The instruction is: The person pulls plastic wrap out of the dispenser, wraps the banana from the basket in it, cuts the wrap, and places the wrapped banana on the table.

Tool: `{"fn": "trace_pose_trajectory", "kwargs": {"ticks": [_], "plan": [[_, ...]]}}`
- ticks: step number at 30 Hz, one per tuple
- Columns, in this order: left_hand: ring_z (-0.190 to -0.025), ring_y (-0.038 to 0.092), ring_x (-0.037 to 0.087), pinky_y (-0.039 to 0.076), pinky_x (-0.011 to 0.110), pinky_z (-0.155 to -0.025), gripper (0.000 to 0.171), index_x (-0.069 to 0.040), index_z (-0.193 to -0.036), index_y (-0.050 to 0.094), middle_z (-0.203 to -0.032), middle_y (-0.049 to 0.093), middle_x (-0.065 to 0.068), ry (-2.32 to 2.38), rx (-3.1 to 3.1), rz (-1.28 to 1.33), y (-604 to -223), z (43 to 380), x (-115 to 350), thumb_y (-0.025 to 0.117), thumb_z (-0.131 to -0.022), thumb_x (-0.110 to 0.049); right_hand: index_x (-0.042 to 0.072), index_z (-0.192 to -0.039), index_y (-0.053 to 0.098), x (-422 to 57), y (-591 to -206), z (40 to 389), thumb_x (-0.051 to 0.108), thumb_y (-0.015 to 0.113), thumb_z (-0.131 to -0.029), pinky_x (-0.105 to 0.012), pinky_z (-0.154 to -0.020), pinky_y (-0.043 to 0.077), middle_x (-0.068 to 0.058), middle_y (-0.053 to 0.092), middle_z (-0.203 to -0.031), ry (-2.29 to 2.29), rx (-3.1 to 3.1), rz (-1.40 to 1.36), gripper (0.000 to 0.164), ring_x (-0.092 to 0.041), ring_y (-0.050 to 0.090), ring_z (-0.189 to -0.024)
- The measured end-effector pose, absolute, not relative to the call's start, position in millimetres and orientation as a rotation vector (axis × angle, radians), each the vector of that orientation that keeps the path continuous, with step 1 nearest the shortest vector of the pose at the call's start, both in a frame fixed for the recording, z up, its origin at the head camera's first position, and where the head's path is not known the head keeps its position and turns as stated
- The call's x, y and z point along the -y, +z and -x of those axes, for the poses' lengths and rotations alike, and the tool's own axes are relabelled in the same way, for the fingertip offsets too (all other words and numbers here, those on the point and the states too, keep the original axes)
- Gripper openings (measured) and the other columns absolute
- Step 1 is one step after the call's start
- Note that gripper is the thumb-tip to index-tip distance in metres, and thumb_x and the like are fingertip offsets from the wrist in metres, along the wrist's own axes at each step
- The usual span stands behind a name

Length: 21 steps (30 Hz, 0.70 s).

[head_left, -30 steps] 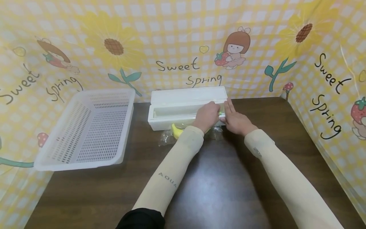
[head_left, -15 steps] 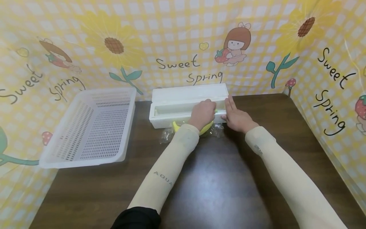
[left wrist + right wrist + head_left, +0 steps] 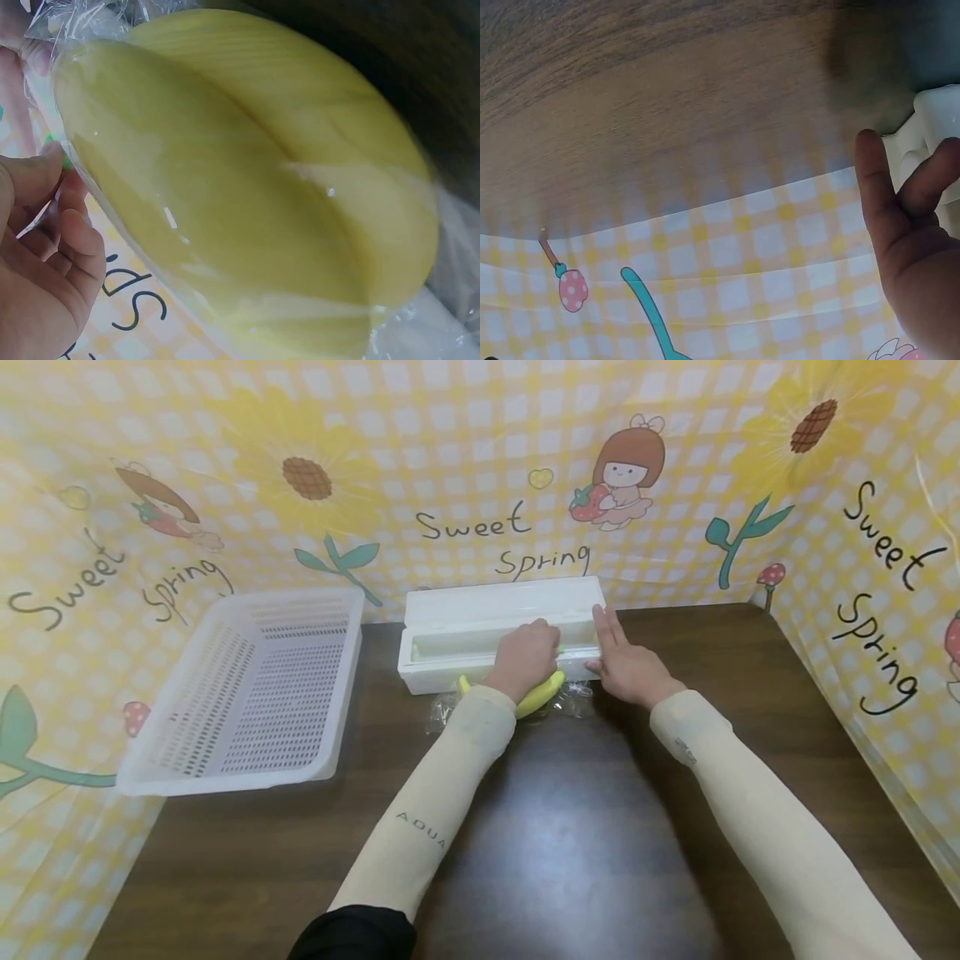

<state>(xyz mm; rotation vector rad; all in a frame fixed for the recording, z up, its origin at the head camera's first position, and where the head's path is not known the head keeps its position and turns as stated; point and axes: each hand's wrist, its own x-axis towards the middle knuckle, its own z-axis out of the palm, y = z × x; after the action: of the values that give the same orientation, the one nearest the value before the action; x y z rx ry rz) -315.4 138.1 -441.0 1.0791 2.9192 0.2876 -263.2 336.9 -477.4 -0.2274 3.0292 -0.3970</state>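
Note:
A long white plastic-wrap box [image 3: 423, 679] stands at the back of the table, its lid [image 3: 502, 599] tipped up behind it. My left hand [image 3: 525, 653] is over the front rim, thumb and fingers pinching a small green slide cutter [image 3: 66, 159]. Against the box's right end rests my right hand [image 3: 630, 670], its fingers extended; two of them show in the right wrist view. Yellow bananas [image 3: 542, 695] lie before the box under clear film [image 3: 576, 700], partly hidden by my left wrist. Close up in the left wrist view, the film lies over the bananas' smooth skin.
A white perforated plastic basket [image 3: 337, 727] sits on the left of the dark wooden table [image 3: 585, 843]. A yellow checked cloth [image 3: 465, 460] with printed flowers and lettering hangs behind and along both sides.
My left hand has slid left along the box's front rim with the green slide cutter, uncovering more of the bananas. The right hand has stayed at the box's right end.

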Motion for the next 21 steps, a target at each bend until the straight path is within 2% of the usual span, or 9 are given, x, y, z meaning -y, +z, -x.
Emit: {"fn": "trace_pose_trajectory", "kwargs": {"ticks": [3,6,10,13,21], "plan": [[-0.077,0.057,0.019,0.052,0.033,-0.064,0.005,-0.012,-0.095,0.067,-0.090,0.057,0.002,0.289,-2.917,-1.076,-443.2,316.0,-140.0,0.062,-0.095,-0.015,0.023,-0.159,-0.020,-337.2,-477.9,261.5,0.035,0.044,-0.107,-0.047,-0.063,0.052,-0.026,-0.007,-0.164,-0.384,-3.040,0.233,0.083,-0.031,0.061,-0.064],[-0.078,0.056,0.019,0.052,0.033,-0.065,0.006,-0.012,-0.096,0.067,-0.090,0.057,0.002,0.287,-2.916,-1.069,-444.0,316.0,-141.1,0.062,-0.096,-0.015,0.026,-0.161,-0.014,-336.2,-477.8,260.3,0.034,0.042,-0.107,-0.046,-0.061,0.051,-0.027,-0.010,-0.164,-0.371,-3.032,0.236,0.078,-0.029,0.059,-0.059],[-0.079,0.056,0.019,0.052,0.033,-0.066,0.007,-0.012,-0.097,0.067,-0.091,0.056,0.001,0.287,-2.917,-1.060,-443.8,315.7,-140.6,0.062,-0.098,-0.017,0.017,-0.162,-0.008,-335.6,-477.5,260.0,0.035,0.041,-0.108,-0.046,-0.061,0.051,-0.027,-0.012,-0.163,-0.357,-3.024,0.228,0.076,-0.028,0.059,-0.059],[-0.080,0.057,0.019,0.053,0.034,-0.066,0.007,-0.012,-0.097,0.067,-0.092,0.057,0.002,0.284,-2.914,-1.060,-442.2,315.1,-139.1,0.061,-0.097,-0.016,0.011,-0.161,-0.007,-335.7,-477.2,260.3,0.037,0.041,-0.108,-0.047,-0.064,0.052,-0.026,-0.012,-0.164,-0.358,-3.019,0.215,0.077,-0.031,0.062,-0.065],[-0.084,0.059,0.020,0.053,0.034,-0.069,0.006,-0.014,-0.099,0.067,-0.095,0.060,0.001,0.244,-2.922,-1.042,-438.8,314.5,-131.5,0.063,-0.096,-0.016,0.005,-0.160,-0.010,-335.2,-477.8,261.1,0.036,0.040,-0.108,-0.049,-0.065,0.052,-0.025,-0.014,-0.163,-0.374,-3.011,0.214,0.078,-0.036,0.064,-0.072]]}}
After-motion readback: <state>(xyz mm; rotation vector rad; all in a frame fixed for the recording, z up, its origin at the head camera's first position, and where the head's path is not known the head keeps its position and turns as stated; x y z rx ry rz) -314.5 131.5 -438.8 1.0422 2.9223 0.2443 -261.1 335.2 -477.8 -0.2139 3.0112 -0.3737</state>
